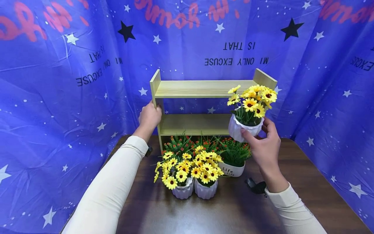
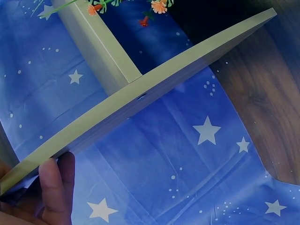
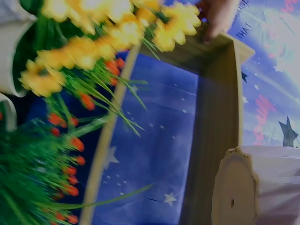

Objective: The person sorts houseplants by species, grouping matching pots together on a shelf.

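Note:
My right hand point(image 1: 267, 146) holds up a white fluted pot of yellow artificial flowers point(image 1: 248, 126), thumb on its near side, in front of the right part of a light wooden shelf rack point(image 1: 195, 125). The right wrist view shows the pot's underside point(image 3: 234, 192) tilted toward the camera. My left hand point(image 1: 150, 117) grips the rack's left side panel point(image 1: 156, 86); in the left wrist view its fingers point(image 2: 51, 187) curl at the board's edge. Two similar pots of yellow flowers point(image 1: 182, 191) point(image 1: 206, 189) stand side by side on the dark wooden table point(image 1: 233, 211).
Behind the yellow flowers, green plants with small red blooms point(image 1: 178, 143) fill the space under the lower shelf. One sits in a white planter point(image 1: 232, 169) marked "Life". A blue star-printed curtain point(image 1: 187, 39) encloses the table at the back and sides.

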Motion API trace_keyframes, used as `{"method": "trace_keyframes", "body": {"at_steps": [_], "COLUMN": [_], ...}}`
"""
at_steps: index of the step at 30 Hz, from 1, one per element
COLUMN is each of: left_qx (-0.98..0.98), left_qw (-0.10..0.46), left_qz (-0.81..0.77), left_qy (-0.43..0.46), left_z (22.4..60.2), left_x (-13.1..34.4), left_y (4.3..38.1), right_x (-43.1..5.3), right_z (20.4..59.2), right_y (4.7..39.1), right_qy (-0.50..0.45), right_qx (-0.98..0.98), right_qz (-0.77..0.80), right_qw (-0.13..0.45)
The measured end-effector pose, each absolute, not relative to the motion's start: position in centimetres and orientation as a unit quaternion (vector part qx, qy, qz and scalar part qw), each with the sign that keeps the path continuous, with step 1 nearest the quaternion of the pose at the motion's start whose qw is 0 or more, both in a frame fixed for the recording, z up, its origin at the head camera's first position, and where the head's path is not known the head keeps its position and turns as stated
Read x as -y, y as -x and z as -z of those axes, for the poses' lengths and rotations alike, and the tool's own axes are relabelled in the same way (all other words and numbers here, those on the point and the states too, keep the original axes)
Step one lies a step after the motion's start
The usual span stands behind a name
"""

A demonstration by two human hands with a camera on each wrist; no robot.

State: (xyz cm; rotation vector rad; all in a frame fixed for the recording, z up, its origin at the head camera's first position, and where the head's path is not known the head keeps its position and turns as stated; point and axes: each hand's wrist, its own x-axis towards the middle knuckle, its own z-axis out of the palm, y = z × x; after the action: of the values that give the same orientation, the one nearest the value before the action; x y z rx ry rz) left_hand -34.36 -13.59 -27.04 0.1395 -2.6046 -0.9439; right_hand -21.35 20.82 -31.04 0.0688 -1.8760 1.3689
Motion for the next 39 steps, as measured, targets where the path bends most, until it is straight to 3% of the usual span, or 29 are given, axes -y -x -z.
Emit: {"method": "trace_keyframes", "body": {"at_steps": [19,39], "left_qx": [0.923,0.923], "left_qw": [0.183,0.188], "left_qz": [0.334,0.330], "left_qy": [-0.058,-0.054], "left_z": [27.2,27.1], "left_x": [13.4,13.3], "left_y": [34.4,34.4], "right_x": [-21.3,-21.3], "right_z": [25.0,21.8], "right_y": [25.2,28.6], "right_qy": [-0.045,-0.012], "right_qx": [0.698,0.703], "right_qz": [-0.561,-0.585], "right_qw": [0.443,0.405]}}
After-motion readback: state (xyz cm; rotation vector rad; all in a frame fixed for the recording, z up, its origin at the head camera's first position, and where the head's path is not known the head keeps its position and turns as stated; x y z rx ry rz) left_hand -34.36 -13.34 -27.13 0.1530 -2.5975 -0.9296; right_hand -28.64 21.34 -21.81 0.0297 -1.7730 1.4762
